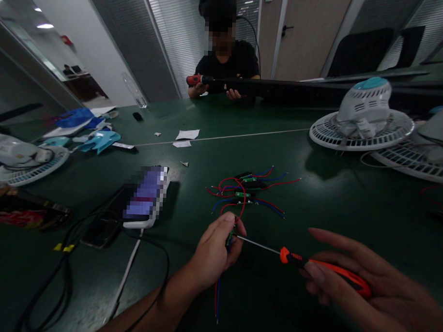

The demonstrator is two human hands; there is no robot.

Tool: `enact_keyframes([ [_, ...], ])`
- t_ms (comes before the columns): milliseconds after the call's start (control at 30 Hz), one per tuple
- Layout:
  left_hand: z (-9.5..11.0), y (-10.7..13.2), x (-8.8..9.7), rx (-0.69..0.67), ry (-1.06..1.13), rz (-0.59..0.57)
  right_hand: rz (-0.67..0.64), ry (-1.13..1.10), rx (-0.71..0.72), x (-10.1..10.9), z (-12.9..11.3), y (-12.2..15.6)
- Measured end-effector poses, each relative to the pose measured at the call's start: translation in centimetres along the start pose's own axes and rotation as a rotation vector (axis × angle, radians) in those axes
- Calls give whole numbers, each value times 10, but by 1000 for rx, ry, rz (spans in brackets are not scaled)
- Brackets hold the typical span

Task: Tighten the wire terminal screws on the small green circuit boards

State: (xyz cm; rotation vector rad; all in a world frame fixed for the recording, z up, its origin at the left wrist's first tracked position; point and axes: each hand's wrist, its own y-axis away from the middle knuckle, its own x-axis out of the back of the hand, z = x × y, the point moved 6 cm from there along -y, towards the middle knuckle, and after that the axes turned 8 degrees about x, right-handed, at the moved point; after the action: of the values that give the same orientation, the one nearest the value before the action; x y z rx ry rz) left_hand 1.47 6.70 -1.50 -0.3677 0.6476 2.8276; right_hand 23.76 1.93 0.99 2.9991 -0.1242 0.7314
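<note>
Pinched in my left hand [218,246] is a small green circuit board [229,236], partly hidden by the fingers. Red and blue wires [217,301] hang below it, and a red wire arches above the thumb. My right hand [362,287] grips a screwdriver [327,269] with an orange and black handle, its index finger stretched out along the air above it. The thin shaft points left, its tip at the board by my left fingertips; whether it touches is too small to tell. Just beyond lie several similar boards [244,194] with red and blue wires.
Across the green table [280,148], a person [227,64] holds a red power drill [194,80] beside a long black panel [293,93]. White fan parts [364,122] stand right. A lit phone [146,195], black cables [68,277] and another fan part [29,161] lie left.
</note>
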Motion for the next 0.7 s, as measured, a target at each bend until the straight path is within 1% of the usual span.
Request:
enact_keyframes([
  [100,0,-1,0,2,-1,4,22,17,12,1,1,-1],
  [300,0,0,0,-10,-19,-10,96,21,0,1,-6,2],
  [367,0,0,0,-3,-44,-7,109,59,28,2,-6,1],
  [500,1,1,0,19,-93,3,45,60,87,0,-3,-1],
  [533,1,1,0,14,-92,6,26,37,70,-1,-2,0],
  [633,1,2,-1,-8,-74,5,-13,-29,-43,-5,-2,0],
  [700,0,1,-2,-11,-57,2,-29,-29,-88,-7,-4,0],
])
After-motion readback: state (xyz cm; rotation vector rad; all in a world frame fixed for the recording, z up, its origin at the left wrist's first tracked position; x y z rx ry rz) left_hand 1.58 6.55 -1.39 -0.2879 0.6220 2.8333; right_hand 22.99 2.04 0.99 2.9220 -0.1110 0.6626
